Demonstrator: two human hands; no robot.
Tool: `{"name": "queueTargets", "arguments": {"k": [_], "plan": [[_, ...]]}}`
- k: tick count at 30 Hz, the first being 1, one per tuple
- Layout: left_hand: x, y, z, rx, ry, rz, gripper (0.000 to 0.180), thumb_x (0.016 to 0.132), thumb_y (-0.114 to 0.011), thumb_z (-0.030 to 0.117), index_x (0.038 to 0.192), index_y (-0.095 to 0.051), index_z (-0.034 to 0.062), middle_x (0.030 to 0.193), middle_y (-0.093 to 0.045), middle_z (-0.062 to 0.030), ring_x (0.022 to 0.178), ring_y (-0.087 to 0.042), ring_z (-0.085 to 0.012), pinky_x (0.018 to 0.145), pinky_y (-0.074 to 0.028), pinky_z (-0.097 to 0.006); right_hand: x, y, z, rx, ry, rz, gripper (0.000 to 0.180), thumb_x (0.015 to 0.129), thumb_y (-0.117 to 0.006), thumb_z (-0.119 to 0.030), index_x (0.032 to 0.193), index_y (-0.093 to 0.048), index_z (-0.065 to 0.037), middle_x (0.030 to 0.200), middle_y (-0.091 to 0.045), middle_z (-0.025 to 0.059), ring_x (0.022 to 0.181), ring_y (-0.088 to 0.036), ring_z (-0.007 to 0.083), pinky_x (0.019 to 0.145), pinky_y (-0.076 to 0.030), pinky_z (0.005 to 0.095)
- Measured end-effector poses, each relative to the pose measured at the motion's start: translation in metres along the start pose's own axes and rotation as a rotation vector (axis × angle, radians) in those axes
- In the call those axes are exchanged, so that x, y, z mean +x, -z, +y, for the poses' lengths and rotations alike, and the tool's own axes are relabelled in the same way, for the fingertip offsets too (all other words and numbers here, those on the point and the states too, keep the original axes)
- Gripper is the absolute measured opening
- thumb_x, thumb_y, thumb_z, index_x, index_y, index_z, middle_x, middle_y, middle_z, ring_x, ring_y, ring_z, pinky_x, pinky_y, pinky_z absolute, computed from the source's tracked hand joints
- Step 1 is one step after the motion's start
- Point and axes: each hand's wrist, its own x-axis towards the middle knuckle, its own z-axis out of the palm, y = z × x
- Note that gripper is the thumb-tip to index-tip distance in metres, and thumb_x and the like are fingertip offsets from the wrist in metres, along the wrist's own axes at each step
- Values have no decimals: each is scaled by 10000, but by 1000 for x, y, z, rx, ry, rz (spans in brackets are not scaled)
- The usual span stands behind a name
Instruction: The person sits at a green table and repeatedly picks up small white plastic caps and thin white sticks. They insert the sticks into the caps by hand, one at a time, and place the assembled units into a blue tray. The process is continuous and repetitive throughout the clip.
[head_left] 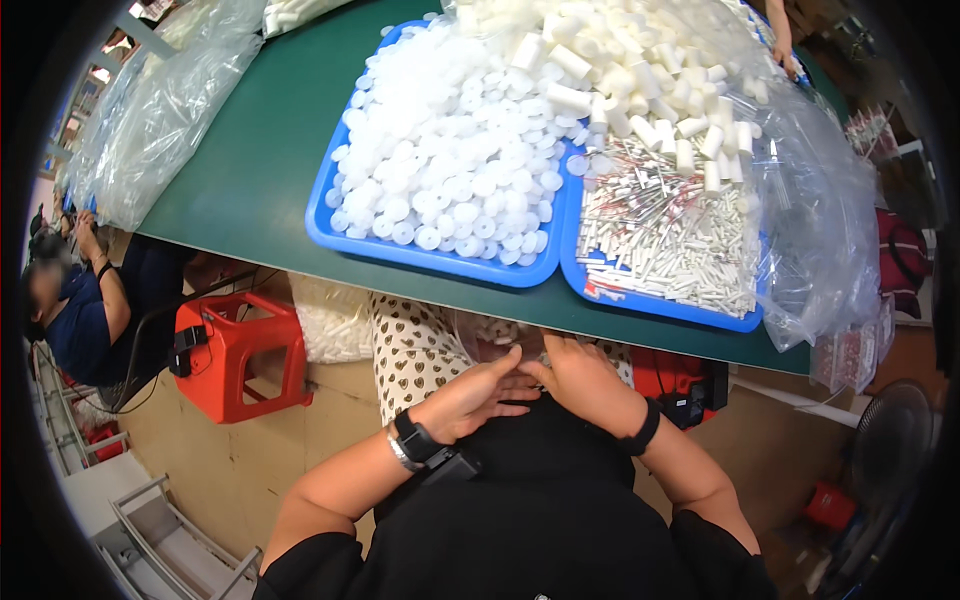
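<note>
Both of my hands are over my lap, just below the front edge of the green table (240, 215). My left hand (478, 396) has its fingers stretched out and apart, and I see nothing held in it. Close beside it, my right hand (588, 380) has its fingers curled down, its thumb pointing toward the left hand. Whatever it may hold is hidden. Between my legs, partly behind the hands, a clear plastic bag (490, 335) with small whitish pieces shows under the table edge.
A blue tray (420, 262) bears many translucent white discs. Another blue tray (665, 305) holds thin white pins, with white foam-like cylinders (640, 85) heaped behind. Clear plastic sheeting (815, 200) hangs at the right. A red stool (240, 350) and a seated person are at the left.
</note>
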Motion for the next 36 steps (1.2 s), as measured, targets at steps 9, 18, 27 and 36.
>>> {"name": "queueTargets", "arguments": {"k": [9, 18, 27, 36], "plan": [[-47, -48, 79, 585, -835, 103, 226, 991, -579, 175, 1138, -637, 14, 999, -694, -79, 865, -616, -173, 766, -503, -295, 44, 127, 8, -230, -184, 431, 158, 916, -646, -176, 916, -605, -23, 747, -629, 153, 631, -615, 363, 562, -474, 436], [-8, -44, 121, 1428, -1425, 753, 317, 809, -693, 11, 1120, -632, 17, 1039, -601, -129, 918, -548, -313, 796, -475, -390, 55, 128, 40, -3, -402, 322, 151, 869, -660, -111, 880, -588, 21, 712, -636, 158, 586, -619, 291, 543, -464, 385], [2, -55, 131, 1440, -1375, 857, 188, 813, -678, 14, 990, -614, 12, 942, -594, -129, 868, -569, -323, 739, -481, -402, 44, 136, 37, 487, -401, 550, 124, 919, -615, -59, 986, -613, 45, 776, -694, 53, 579, -478, 26, 503, -373, 227], [2, -43, 135, 1366, -1553, 768, 180, 807, -720, 28, 956, -619, 41, 872, -615, -84, 772, -592, -252, 695, -485, -355, 33, 139, 20, 217, -276, 526, 137, 854, -731, -75, 958, -689, 4, 776, -690, 71, 539, -409, 61, 506, -355, 236]]}}
